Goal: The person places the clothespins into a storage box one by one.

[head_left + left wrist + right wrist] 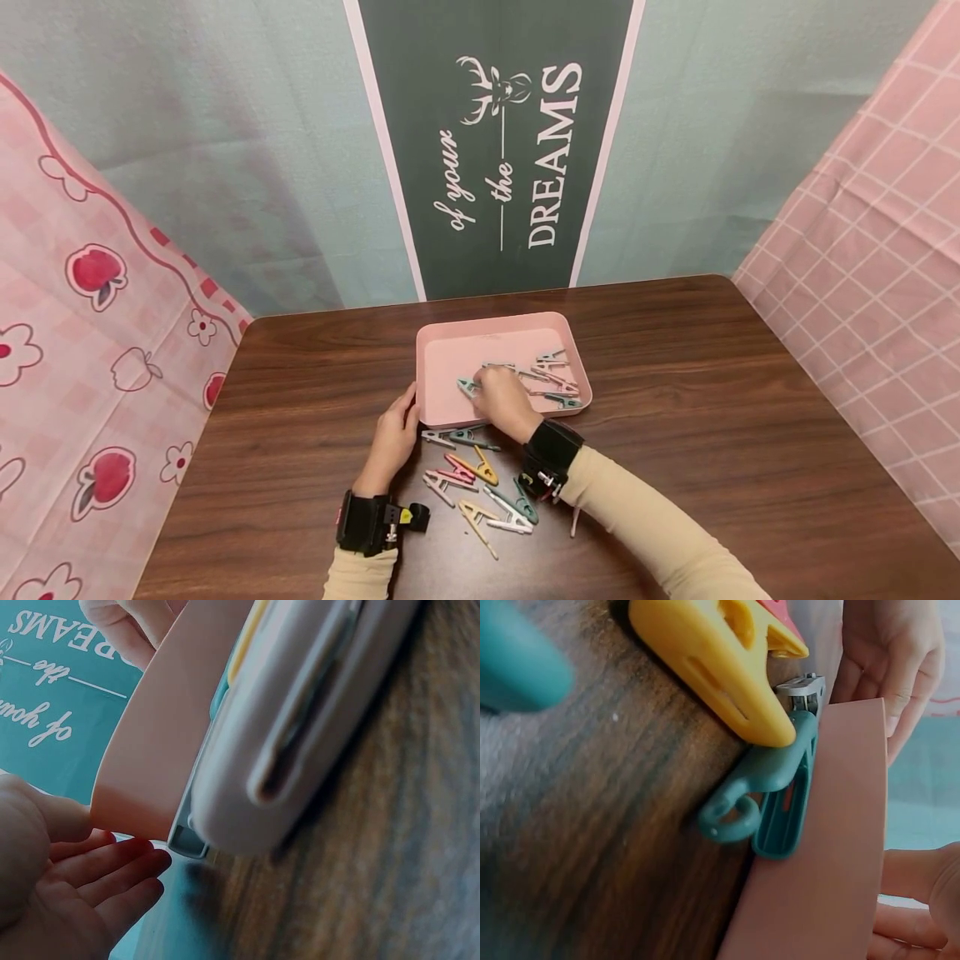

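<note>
A shallow pink tray (457, 333) sits on the table with several clothespins (555, 379) lying in its right part. My left hand (395, 433) is at the tray's near left corner. In the left wrist view its thumb touches the tray wall (150, 757), and the fingers (112, 881) extend loosely beside it. Over the tray, my right hand (504, 402) pinches a teal clothespin (467, 385) near the tray floor; its fingertips are partly hidden. In the right wrist view, a dark teal clothespin (784, 780) lies against the tray's outer wall, beside a yellow one (720, 667).
Before the tray, several loose clothespins lie on the brown wooden table (300, 467): pink (456, 471), white (510, 512), pale yellow (474, 512), green (525, 500) and grey (437, 437). Printed curtains (502, 167) hang behind and at both sides.
</note>
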Motion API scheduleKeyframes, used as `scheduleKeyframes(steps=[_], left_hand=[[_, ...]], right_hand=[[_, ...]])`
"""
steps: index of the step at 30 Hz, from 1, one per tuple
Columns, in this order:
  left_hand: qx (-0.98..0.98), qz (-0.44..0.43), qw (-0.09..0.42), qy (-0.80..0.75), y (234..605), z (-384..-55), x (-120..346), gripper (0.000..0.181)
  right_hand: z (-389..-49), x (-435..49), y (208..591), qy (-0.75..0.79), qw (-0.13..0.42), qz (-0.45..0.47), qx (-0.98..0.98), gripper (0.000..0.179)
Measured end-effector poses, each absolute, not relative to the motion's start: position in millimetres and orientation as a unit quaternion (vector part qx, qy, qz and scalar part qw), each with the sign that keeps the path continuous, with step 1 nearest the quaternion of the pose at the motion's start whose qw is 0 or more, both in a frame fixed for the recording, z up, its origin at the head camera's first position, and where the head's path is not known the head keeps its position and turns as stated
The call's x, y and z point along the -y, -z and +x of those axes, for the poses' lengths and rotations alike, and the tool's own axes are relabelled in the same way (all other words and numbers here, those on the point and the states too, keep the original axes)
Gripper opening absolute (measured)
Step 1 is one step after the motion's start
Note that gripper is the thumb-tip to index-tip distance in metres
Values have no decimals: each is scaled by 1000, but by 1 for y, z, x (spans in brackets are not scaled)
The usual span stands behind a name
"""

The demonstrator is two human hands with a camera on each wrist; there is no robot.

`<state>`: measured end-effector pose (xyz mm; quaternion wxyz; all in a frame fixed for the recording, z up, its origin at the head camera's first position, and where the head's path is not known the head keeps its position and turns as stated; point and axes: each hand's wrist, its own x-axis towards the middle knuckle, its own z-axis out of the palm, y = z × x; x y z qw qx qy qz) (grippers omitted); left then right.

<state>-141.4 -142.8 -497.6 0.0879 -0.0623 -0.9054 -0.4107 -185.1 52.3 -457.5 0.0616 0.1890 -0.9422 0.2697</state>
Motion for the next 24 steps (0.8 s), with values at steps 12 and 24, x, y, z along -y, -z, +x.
scheduleKeyframes(steps=[12,24], left_hand=[[904,-65,89,413,498,-142,143,40],[904,-67,89,413,498,-140,144,40]], right_hand=[[-188,-42,464,-198,86,157,964,27],[-186,-40,465,-198,91,142,966,16]])
